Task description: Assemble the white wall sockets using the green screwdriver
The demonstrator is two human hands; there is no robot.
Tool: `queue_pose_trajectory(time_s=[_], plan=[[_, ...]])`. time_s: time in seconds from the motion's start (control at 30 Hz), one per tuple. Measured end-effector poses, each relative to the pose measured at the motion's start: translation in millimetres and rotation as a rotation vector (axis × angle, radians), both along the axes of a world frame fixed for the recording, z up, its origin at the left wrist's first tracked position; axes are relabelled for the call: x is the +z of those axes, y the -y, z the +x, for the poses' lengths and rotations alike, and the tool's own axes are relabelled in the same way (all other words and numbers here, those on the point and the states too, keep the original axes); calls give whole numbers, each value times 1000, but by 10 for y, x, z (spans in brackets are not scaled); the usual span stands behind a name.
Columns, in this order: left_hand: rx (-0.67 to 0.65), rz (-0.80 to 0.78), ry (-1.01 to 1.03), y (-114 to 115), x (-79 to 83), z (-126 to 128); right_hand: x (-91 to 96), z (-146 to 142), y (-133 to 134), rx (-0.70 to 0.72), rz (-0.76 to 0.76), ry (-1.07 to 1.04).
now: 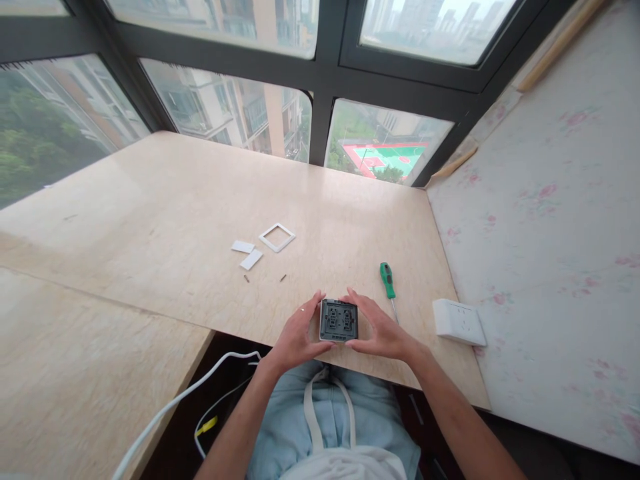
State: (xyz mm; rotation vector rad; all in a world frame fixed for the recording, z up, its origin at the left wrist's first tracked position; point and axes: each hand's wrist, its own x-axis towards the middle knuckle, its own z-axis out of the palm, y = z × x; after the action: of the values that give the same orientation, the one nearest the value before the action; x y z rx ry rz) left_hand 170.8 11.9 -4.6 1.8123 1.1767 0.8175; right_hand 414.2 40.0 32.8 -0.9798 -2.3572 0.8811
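Observation:
Both hands hold a grey square switch module (pixel 339 320) just above the near edge of the beige table (pixel 200 200). My left hand (pixel 297 337) grips its left side with fingers curled round it. On the other side, my right hand (pixel 380 328) clasps the right edge. The module's inner face with two dark rocker mechanisms points up at me. A green-handled screwdriver (pixel 388 283) lies on the table just beyond my right hand.
A white square frame (pixel 277 237) and two small white cover plates (pixel 247 253) lie further back, with two tiny screws (pixel 265 278) nearby. A white wall socket (pixel 459 321) rests at the right, by the floral wall. White cables (pixel 200 393) hang below the table.

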Motion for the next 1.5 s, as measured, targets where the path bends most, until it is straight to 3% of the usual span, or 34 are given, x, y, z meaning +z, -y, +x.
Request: queue_pose_trajectory(time_s=[0.3,0.77,1.17,1.5], plan=[[-18,20,-59,-9,-6,-17,-15,39,-21,51,-20,37],[-49,62,-126,-29,41,-16,-134,115,72,-67,-127,-46],[-73,75,-171,-31,23,-6,-235,152,132,-109,-229,-124],[-62,82,-170,-22,12,-9,-278,156,143,-109,-229,-141]])
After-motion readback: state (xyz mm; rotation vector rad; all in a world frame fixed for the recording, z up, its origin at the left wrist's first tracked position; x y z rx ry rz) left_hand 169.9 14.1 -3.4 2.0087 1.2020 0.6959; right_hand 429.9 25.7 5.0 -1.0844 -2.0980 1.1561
